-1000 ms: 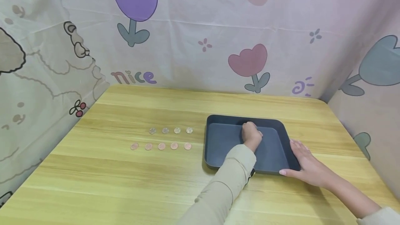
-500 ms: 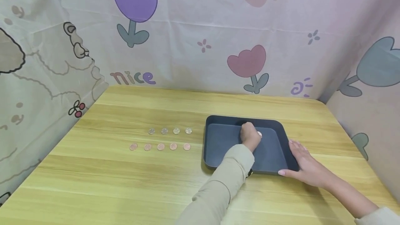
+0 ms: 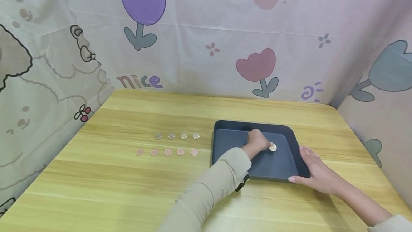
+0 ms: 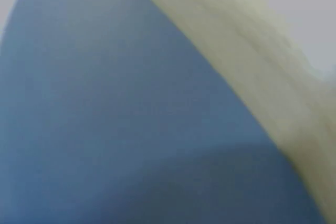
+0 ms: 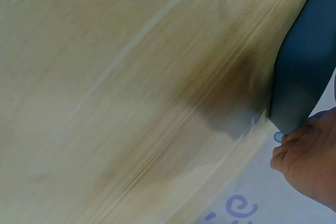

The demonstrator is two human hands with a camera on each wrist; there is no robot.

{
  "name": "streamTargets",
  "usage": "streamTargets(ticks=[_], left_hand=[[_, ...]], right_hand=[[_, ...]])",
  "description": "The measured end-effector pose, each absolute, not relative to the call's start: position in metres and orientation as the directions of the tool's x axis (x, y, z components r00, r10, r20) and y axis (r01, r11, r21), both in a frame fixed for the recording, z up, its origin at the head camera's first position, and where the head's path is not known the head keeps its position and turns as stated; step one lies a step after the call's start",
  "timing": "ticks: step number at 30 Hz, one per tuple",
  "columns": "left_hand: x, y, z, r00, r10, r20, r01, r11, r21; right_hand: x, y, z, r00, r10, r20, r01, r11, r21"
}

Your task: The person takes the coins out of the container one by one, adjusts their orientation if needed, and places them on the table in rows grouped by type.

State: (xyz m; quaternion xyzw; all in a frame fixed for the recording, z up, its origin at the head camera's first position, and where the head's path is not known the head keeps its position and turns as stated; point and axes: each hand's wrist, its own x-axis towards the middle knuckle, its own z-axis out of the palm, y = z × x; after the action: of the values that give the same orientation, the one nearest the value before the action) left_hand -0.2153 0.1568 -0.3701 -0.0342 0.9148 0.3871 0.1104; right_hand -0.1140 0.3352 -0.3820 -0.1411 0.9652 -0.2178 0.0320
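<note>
A dark blue-grey rectangular tray (image 3: 267,171) lies on the wooden table. Over its inside is my left hand (image 3: 257,141), fingers curled, with a pale shiny coin (image 3: 272,147) at the fingertips, apparently pinched there. What lies deeper in that hand is hidden. My right hand (image 3: 320,173) rests against the tray's right near corner, fingers fairly straight along the outer right wall and thumb at the near side. In the right wrist view the same hand (image 5: 310,158) touches the tray's wall (image 5: 304,66). The left wrist view is blurred, showing mostly the tray floor (image 4: 131,103).
Left of the tray on the table (image 3: 128,196), several silver coins (image 3: 184,136) form a back row. Several copper coins (image 3: 168,152) form a row in front of them. A patterned cloth (image 3: 193,38) hangs behind the table and along both sides.
My left hand has turned slightly inside the tray, its forearm swinging left. The coin has shifted a little toward me and right, showing more fully. My right hand stays at the tray's corner.
</note>
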Motion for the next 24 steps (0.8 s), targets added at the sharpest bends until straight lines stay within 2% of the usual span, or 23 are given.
streamTargets(ticks=[10,24], left_hand=[[-0.204,0.135,-0.354,-0.958,0.114,-0.264,-0.14,0.615,0.776],[-0.2,0.08,-0.349,-0.96,0.226,-0.168,-0.039,0.483,0.875]], right_hand=[[-0.113,0.335,-0.383,-0.96,-0.278,-0.003,-0.251,0.87,-0.426],[-0.114,0.335,-0.381,-0.959,-0.284,0.005,-0.26,0.873,-0.412]])
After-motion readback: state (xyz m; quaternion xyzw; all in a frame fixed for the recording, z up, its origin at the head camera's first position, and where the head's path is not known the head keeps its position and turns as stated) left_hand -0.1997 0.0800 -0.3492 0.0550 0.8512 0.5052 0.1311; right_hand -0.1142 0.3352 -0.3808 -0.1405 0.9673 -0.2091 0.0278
